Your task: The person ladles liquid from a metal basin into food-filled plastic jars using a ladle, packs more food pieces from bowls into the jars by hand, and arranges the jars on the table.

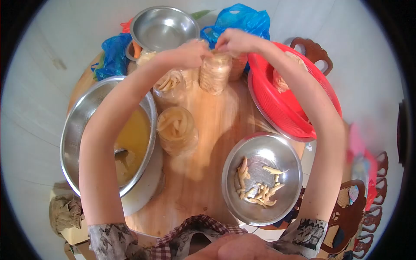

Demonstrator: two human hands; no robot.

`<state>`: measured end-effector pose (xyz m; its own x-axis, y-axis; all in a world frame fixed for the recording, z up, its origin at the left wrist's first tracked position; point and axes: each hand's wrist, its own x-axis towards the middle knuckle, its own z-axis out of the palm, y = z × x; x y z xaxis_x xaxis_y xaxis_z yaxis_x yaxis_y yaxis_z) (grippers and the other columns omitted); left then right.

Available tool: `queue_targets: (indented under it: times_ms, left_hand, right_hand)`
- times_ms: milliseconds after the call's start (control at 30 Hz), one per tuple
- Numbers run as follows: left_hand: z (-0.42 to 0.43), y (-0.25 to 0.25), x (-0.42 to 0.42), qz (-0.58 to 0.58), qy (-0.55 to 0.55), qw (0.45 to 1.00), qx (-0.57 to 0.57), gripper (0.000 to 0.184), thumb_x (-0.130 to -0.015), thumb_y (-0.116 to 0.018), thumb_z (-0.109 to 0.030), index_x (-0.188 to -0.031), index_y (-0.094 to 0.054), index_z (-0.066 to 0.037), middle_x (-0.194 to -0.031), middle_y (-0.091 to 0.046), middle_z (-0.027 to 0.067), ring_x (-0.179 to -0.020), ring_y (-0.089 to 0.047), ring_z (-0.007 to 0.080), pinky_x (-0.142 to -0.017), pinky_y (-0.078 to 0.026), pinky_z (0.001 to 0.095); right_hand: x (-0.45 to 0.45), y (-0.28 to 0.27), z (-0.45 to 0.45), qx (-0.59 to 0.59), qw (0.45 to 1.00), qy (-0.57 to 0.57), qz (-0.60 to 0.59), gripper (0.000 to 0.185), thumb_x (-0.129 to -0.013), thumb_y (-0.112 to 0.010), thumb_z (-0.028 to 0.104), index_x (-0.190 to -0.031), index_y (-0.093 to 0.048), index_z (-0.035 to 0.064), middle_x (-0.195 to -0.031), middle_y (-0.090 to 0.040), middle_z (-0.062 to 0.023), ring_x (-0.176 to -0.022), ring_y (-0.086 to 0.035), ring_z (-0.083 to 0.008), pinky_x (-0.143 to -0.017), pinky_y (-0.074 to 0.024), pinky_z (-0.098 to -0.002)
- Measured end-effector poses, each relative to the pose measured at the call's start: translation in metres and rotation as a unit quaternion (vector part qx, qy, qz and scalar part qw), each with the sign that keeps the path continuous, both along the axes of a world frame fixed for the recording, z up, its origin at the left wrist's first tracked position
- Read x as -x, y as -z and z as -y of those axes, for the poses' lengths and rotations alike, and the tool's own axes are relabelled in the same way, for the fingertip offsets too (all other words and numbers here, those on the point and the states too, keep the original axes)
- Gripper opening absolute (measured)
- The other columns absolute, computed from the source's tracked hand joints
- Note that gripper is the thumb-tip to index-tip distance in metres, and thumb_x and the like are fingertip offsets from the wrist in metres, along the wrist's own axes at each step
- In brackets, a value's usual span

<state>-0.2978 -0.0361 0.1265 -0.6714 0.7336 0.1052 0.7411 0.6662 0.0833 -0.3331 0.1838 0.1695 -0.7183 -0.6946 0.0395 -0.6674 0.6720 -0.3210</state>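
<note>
At the far side of the table, both hands meet over the mouth of a clear jar packed with pale pieces. My left hand is at the left of its rim with the fingers curled in. From the right, my right hand reaches to the rim with fingers pinched together. Whatever the fingertips hold is hidden and slightly blurred. Nearer to me on the left stand two open jars, one with pale strips and one with thick pale curled pieces. Another filled jar is partly hidden behind my right hand.
A large steel basin with yellow liquid and a ladle lies under my left forearm. A steel bowl holds finger-like pale pieces. Right of the jars is a red colander. An empty steel bowl and blue plastic bags sit at the back.
</note>
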Motion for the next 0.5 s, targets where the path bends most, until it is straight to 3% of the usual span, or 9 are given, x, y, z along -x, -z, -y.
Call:
queue_targets:
  times_ms: [67,100,167,300,333,400,500]
  left_hand:
    - [0.013,0.01,0.013,0.021,0.025,0.992,-0.122,0.053,-0.075,-0.051,0.002,-0.125,-0.068,-0.007,-0.126,-0.06,0.013,-0.121,-0.048,0.0339,-0.104,-0.04,0.0429]
    - [0.016,0.012,0.018,0.013,0.027,0.992,-0.12,0.053,-0.075,-0.051,0.002,-0.125,-0.068,-0.007,-0.126,-0.06,0.013,-0.121,-0.048,0.0339,-0.104,-0.04,0.0429]
    - [0.021,0.017,0.024,0.093,-0.003,0.98,-0.178,0.054,-0.074,-0.049,0.002,-0.125,-0.066,-0.005,-0.135,-0.059,0.0122,-0.124,-0.047,0.036,-0.106,-0.04,0.042]
    - [0.003,0.012,-0.006,-0.003,-0.026,0.996,-0.084,0.057,-0.074,-0.05,0.001,-0.129,-0.063,-0.006,-0.138,-0.058,0.0106,-0.123,-0.047,0.036,-0.106,-0.04,0.0435]
    - [0.0,0.016,-0.007,-0.041,-0.028,0.996,-0.073,0.051,-0.075,-0.053,-0.002,-0.125,-0.064,-0.007,-0.131,-0.06,0.0119,-0.121,-0.05,0.0368,-0.102,-0.042,0.0476]
    - [-0.003,0.018,-0.007,-0.079,-0.033,0.994,-0.062,0.044,-0.077,-0.055,-0.006,-0.12,-0.065,-0.008,-0.125,-0.063,0.0132,-0.118,-0.052,0.0377,-0.099,-0.043,0.0516]
    - [-0.007,0.017,-0.016,-0.135,-0.04,0.99,-0.002,0.042,-0.078,-0.059,-0.01,-0.12,-0.064,-0.009,-0.121,-0.064,0.0109,-0.115,-0.053,0.0359,-0.096,-0.043,0.0522]
  right_hand:
    - [-0.013,0.011,0.008,-0.124,0.988,-0.062,-0.067,0.023,-0.081,-0.062,0.012,-0.098,-0.073,0.0018,-0.09,-0.072,-0.0205,-0.086,-0.07,-0.0344,-0.075,-0.0542,-0.0437]
    - [-0.02,0.014,0.01,-0.216,0.97,-0.062,-0.096,0.026,-0.079,-0.061,0.014,-0.098,-0.073,0.0012,-0.09,-0.073,-0.0197,-0.086,-0.071,-0.0369,-0.073,-0.0546,-0.0459]
    - [-0.041,0.017,0.01,-0.243,0.965,-0.009,-0.1,0.029,-0.078,-0.059,0.012,-0.102,-0.073,0.0023,-0.095,-0.072,-0.02,-0.09,-0.07,-0.0371,-0.077,-0.0541,-0.0474]
    - [-0.049,0.017,0.004,-0.21,0.975,0.005,-0.07,0.037,-0.075,-0.054,0.006,-0.107,-0.073,0.0059,-0.101,-0.073,-0.0194,-0.095,-0.07,-0.0371,-0.081,-0.0533,-0.047]
    - [-0.044,0.019,0.002,-0.21,0.975,0.006,-0.069,0.037,-0.075,-0.054,0.006,-0.107,-0.073,0.0059,-0.101,-0.073,-0.0194,-0.095,-0.07,-0.0371,-0.081,-0.0533,-0.047]
    - [-0.027,0.02,0.002,-0.154,0.987,-0.048,-0.012,0.033,-0.071,-0.051,0.0,-0.097,-0.071,0.0006,-0.089,-0.069,-0.0234,-0.091,-0.067,-0.0384,-0.077,-0.0509,-0.0453]
    - [0.004,0.025,0.002,-0.166,0.98,-0.11,0.026,0.034,-0.067,-0.052,0.001,-0.095,-0.072,0.0007,-0.082,-0.067,-0.0223,-0.085,-0.066,-0.037,-0.075,-0.0506,-0.043]
